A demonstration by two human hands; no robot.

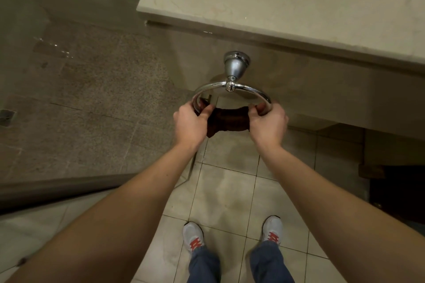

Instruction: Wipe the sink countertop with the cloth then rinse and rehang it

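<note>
Both hands are closed on a dark brown cloth (227, 120). The left hand (190, 122) grips its left end and the right hand (269, 122) its right end, so it is stretched between them. It is draped over the near arc of a round chrome towel ring (251, 88), below the beige stone countertop (276, 7). Its long axis runs left to right, bunched and hanging slightly downward. Both hands hide the cloth's ends, and the ring's near arc is covered too.
</note>
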